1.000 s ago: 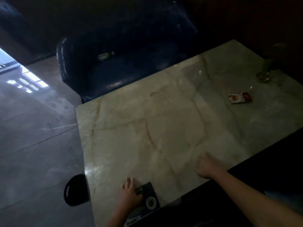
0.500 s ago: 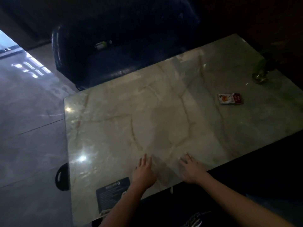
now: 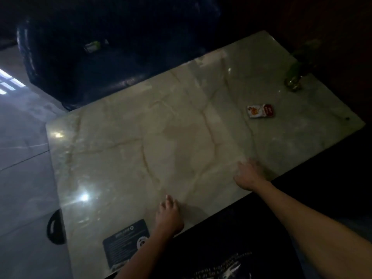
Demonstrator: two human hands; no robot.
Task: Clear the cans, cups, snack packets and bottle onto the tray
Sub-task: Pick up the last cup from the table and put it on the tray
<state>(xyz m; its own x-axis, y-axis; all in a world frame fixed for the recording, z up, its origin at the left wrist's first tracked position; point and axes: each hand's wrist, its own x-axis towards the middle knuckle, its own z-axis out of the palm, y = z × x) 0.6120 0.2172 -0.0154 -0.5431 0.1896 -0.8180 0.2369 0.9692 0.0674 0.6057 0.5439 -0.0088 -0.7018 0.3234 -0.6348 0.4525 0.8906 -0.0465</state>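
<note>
Both hands, left hand point(image 3: 168, 215) and right hand point(image 3: 248, 174), have spread apart.

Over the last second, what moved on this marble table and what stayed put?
The left hand came off the dark card and shifted right; the right hand opened from a fist, now resting spread. Neither holds anything. The red-and-white packet and green bottle lie unmoved.

Dim, blurred view. The left arm point(image 3: 138, 256) covers part of a dark card point(image 3: 124, 246) on the table point(image 3: 120, 158); its print is too small to read. A green bottle point(image 3: 294, 77) at the far edge fades into shadow. The packet point(image 3: 260, 111) has unreadable lettering. A pale-green object point(image 3: 92, 45) on the dark sofa point(image 3: 90, 67) is too blurred to identify. Both forearms run off the bottom edge.
</note>
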